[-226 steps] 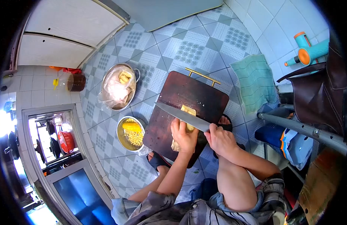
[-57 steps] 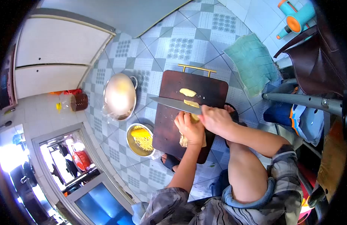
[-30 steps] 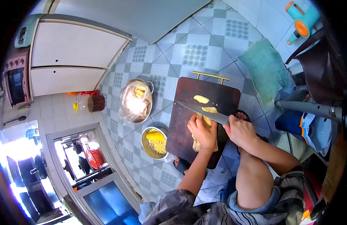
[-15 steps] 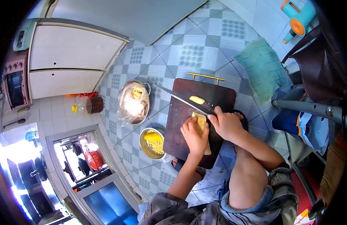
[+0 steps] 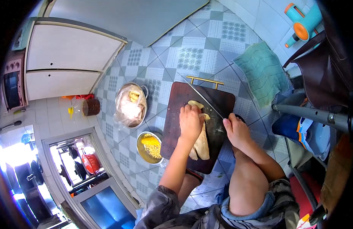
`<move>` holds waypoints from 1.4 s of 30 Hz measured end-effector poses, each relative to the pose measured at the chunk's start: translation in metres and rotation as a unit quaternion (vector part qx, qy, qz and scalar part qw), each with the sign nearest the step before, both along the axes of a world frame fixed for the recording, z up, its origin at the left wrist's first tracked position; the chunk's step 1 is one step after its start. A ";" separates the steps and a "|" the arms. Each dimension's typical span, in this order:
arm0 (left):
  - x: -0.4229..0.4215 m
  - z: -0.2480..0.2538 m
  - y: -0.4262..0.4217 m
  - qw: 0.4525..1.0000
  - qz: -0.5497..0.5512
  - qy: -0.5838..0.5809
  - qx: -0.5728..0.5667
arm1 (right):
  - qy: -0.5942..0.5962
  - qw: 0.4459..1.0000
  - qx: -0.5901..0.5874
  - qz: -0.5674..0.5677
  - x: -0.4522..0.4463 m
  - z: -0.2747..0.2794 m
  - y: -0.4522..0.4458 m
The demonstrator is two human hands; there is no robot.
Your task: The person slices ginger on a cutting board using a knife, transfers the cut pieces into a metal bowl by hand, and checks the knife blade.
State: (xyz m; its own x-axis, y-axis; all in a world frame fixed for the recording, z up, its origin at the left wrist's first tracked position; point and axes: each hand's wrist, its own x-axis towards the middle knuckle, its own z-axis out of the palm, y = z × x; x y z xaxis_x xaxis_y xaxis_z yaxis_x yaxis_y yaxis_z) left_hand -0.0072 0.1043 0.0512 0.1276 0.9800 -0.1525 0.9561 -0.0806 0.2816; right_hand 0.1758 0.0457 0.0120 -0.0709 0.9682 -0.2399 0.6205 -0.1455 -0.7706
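Observation:
My right hand (image 5: pixel 237 131) is closed round the handle of a long kitchen knife (image 5: pixel 205 98), whose blade slants over the far right part of the dark wooden cutting board (image 5: pixel 176 103). Curled over the board, my left hand (image 5: pixel 191 121) has its fingers bent at pale yellow vegetable slices (image 5: pixel 195 104); part of its grip is hidden. Longer pieces of the same vegetable (image 5: pixel 201 147) lie nearer to me, below that hand. Their exact kind is unclear.
Left of the board stand a metal bowl (image 5: pixel 154 158) with yellow chopped food and a larger metal basin (image 5: pixel 144 114) lined with a plastic bag. An oil bottle (image 5: pixel 91 107) is by the wall. A green cloth (image 5: pixel 262 72) lies on the tiled floor at right.
My left hand has moved from the long vegetable piece to the slices farther up the board. The knife has come away from the vegetable toward the right.

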 end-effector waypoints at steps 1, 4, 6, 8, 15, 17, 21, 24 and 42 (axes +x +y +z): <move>-0.004 -0.005 0.002 0.999 0.018 -0.033 -0.030 | -0.001 1.000 0.000 0.002 0.000 0.000 0.000; -0.011 -0.005 0.002 0.996 0.014 -0.071 -0.043 | 0.013 1.000 0.003 -0.006 -0.001 0.002 0.000; -0.012 -0.002 0.002 0.999 -0.044 -0.031 -0.004 | 0.016 1.000 -0.006 -0.003 -0.001 0.003 0.000; -0.009 0.002 0.002 0.998 -0.054 -0.024 0.010 | 0.008 1.000 -0.002 -0.001 -0.001 0.003 0.000; -0.018 -0.007 0.004 0.992 -0.062 -0.102 0.043 | 0.011 1.000 0.003 -0.005 0.000 -0.003 -0.002; -0.018 -0.003 0.010 0.992 -0.043 -0.105 0.055 | 0.018 1.000 -0.007 -0.005 0.003 -0.002 -0.004; -0.026 -0.010 0.020 0.991 -0.010 -0.094 0.090 | -0.004 1.000 0.017 -0.005 0.001 0.001 -0.008; -0.033 -0.016 0.022 0.991 -0.009 -0.080 0.109 | -0.014 1.000 -0.002 0.003 0.000 0.003 -0.009; -0.226 -0.057 0.058 0.741 0.397 -0.450 0.301 | 0.016 0.999 -0.024 0.018 0.005 0.022 0.007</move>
State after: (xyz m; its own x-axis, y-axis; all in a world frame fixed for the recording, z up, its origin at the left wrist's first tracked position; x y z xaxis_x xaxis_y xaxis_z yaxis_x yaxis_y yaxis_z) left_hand -0.2328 0.1628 -0.0059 -0.7413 0.6567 0.1385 0.2154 0.0375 0.9758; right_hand 0.1812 0.0525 0.0337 -0.1144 0.9521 -0.2835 0.6013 -0.1608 -0.7827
